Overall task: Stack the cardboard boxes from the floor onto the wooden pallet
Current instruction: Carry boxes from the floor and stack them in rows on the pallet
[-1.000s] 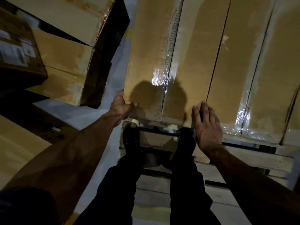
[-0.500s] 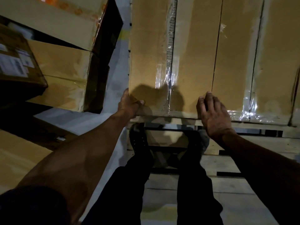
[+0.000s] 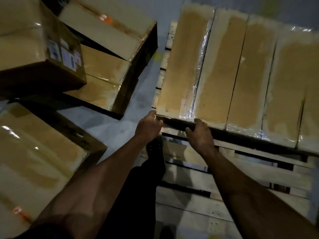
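Fingertips of left hand (image 3: 148,125) and right hand (image 3: 200,133) hidden behind near edge of leftmost box (image 3: 179,66) on the wooden pallet (image 3: 215,183); grip on the dark front face not resolvable. Printing on the labels (image 3: 63,55) of the upper-left floor box (image 3: 34,47) blurred, illegible. Rightmost pallet box (image 3: 310,83) and lower-left floor box (image 3: 34,163) cut off by frame edges; person's feet lost in shadow.

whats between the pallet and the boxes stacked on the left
In the head view, a bare strip of grey floor separates the wooden pallet from the floor boxes.
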The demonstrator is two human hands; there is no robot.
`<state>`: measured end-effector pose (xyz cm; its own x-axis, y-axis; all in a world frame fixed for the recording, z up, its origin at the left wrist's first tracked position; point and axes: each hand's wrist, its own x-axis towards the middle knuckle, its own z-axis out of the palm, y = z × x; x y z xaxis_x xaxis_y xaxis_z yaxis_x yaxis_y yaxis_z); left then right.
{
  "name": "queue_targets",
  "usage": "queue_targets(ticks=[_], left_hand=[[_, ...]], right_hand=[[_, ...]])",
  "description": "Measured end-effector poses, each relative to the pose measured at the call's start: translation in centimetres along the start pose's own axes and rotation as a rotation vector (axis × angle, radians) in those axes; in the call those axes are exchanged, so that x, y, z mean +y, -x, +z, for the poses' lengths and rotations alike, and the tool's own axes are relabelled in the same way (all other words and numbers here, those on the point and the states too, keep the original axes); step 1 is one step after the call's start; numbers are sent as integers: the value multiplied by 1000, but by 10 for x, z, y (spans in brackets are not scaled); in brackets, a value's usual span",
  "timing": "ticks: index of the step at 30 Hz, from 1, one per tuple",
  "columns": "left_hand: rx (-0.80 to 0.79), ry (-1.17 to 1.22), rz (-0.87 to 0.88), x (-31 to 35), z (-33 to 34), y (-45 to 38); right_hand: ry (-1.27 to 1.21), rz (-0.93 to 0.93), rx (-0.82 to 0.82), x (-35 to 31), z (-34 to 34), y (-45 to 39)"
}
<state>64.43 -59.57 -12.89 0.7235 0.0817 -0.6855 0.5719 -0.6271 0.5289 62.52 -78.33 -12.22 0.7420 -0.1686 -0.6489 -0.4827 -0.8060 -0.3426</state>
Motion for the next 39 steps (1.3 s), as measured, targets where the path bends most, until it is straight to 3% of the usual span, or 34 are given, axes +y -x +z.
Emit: queue_targets(ticks=[6, 12, 20, 28, 39], left_hand=[[145, -80, 107, -27, -16, 111], [301, 58, 180, -66, -24, 286], [500, 308, 121, -138, -52, 468], [566, 367, -50, -219, -98, 530], [564, 552, -285, -365, -189, 486]], right_hand=[[-184, -62, 94, 20, 17, 111], [-254, -153, 153, 55, 32, 273], [-245, -321, 128, 23, 46, 433], [-105, -426, 63, -28, 94, 505], [85, -470, -68, -184, 208, 492]])
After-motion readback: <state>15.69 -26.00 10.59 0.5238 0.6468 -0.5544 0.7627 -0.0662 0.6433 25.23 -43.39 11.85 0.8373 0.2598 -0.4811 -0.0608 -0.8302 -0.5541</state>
